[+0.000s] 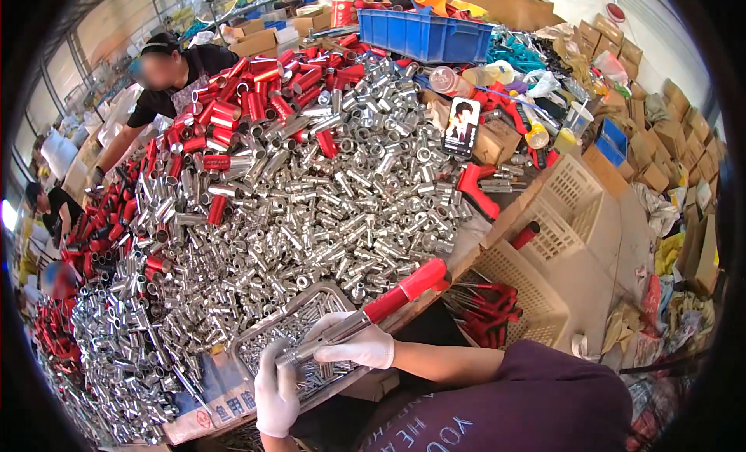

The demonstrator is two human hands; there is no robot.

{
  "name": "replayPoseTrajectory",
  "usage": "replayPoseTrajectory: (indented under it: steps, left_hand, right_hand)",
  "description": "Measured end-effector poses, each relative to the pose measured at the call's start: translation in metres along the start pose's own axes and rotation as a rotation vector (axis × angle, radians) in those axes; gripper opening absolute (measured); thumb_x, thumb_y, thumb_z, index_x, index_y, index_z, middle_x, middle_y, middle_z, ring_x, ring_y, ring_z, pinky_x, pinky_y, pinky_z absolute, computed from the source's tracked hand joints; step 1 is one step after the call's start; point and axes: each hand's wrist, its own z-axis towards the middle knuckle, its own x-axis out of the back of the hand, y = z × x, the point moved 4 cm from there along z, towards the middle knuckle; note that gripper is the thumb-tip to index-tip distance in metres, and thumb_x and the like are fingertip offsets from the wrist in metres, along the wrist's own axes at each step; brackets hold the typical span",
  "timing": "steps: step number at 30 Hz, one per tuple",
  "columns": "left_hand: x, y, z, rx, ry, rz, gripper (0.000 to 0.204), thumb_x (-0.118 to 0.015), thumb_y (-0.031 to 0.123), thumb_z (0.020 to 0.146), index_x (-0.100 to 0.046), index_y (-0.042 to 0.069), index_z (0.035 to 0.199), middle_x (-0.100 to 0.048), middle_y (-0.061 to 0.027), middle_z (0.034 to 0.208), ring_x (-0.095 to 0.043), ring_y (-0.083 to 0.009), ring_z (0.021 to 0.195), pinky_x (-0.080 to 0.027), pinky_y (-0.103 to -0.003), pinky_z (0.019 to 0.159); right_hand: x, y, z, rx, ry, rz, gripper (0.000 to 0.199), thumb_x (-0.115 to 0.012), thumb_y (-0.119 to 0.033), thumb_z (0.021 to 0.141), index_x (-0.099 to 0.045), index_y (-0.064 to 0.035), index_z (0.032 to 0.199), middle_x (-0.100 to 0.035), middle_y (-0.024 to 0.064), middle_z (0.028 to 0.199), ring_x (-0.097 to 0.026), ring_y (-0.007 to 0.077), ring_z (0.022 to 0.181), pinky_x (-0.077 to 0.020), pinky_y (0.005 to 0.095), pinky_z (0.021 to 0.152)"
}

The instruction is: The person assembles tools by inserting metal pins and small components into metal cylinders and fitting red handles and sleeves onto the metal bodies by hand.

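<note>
A long tool with a red cylinder and a silver metal barrel slants up to the right in front of me. My right hand, in a white glove, is wrapped around its silver barrel. At the tool's lower left end, my left hand, also gloved in white, has its fingers closed on the narrow metal tip. Just beneath both hands, a grey tray holds small metal parts, partly hidden by the gloves. A large heap of silver metal fittings covers the table beyond.
Red cylinders lie on the heap's far side, near a blue crate. A phone leans against a box at the right. Cream plastic baskets stand beside the table, one holding red-handled parts. Another person works at the far left.
</note>
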Motion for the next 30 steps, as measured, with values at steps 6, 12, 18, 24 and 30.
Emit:
replayPoseTrajectory:
  steps: [6, 12, 18, 24, 30]
  left_hand:
    - [-0.007, 0.019, 0.000, -0.496, 0.107, 0.280, 0.025, -0.047, 0.006, 0.092, -0.059, -0.001, 0.112, -0.062, -0.0136, 0.102, -0.060, -0.0173, 0.094, -0.049, -0.030, 0.081]
    - [-0.006, 0.032, 0.002, -0.538, 0.113, 0.357, 0.030, -0.051, 0.004, 0.088, -0.060, -0.003, 0.115, -0.060, -0.0137, 0.101, -0.060, -0.0208, 0.091, -0.050, -0.031, 0.082]
    - [0.000, 0.014, 0.012, -0.012, -0.025, 0.113, 0.031, -0.050, 0.006, 0.092, -0.064, -0.004, 0.119, -0.062, -0.0041, 0.080, -0.053, -0.0073, 0.069, -0.044, -0.022, 0.062]
    - [0.007, -0.007, 0.014, 0.020, -0.021, 0.043, 0.058, -0.064, -0.005, 0.077, -0.053, -0.001, 0.133, -0.061, -0.0105, 0.100, -0.059, -0.0199, 0.092, -0.049, -0.034, 0.086]
    - [-0.003, 0.027, 0.005, -0.128, 0.072, 0.077, 0.034, -0.047, 0.005, 0.094, -0.058, -0.006, 0.125, -0.068, -0.0111, 0.091, -0.060, -0.0142, 0.079, -0.048, -0.027, 0.079]
  right_hand:
    - [0.001, 0.003, 0.000, -0.032, -0.014, 0.023, 0.028, -0.075, -0.012, 0.085, -0.065, -0.0030, 0.110, -0.068, 0.0026, 0.102, -0.061, 0.0090, 0.096, -0.0508, 0.0260, 0.084]
    - [0.000, 0.004, 0.000, 0.006, -0.003, 0.012, 0.029, -0.073, -0.013, 0.087, -0.063, -0.0013, 0.111, -0.068, 0.0037, 0.100, -0.063, 0.0099, 0.093, -0.0512, 0.0264, 0.081]
    - [0.002, 0.002, -0.001, -0.006, 0.002, 0.019, 0.027, -0.073, -0.013, 0.087, -0.063, -0.0009, 0.110, -0.068, 0.0043, 0.097, -0.064, 0.0103, 0.089, -0.0522, 0.0264, 0.078]
    - [-0.001, 0.001, -0.003, -0.028, 0.014, 0.047, 0.026, -0.072, -0.012, 0.088, -0.062, -0.0012, 0.110, -0.068, 0.0034, 0.095, -0.064, 0.0094, 0.086, -0.0524, 0.0258, 0.077]
    - [0.001, 0.010, -0.001, -0.068, 0.042, 0.092, 0.022, -0.070, -0.009, 0.088, -0.062, -0.0013, 0.108, -0.069, 0.0053, 0.096, -0.065, 0.0108, 0.084, -0.0537, 0.0269, 0.075]
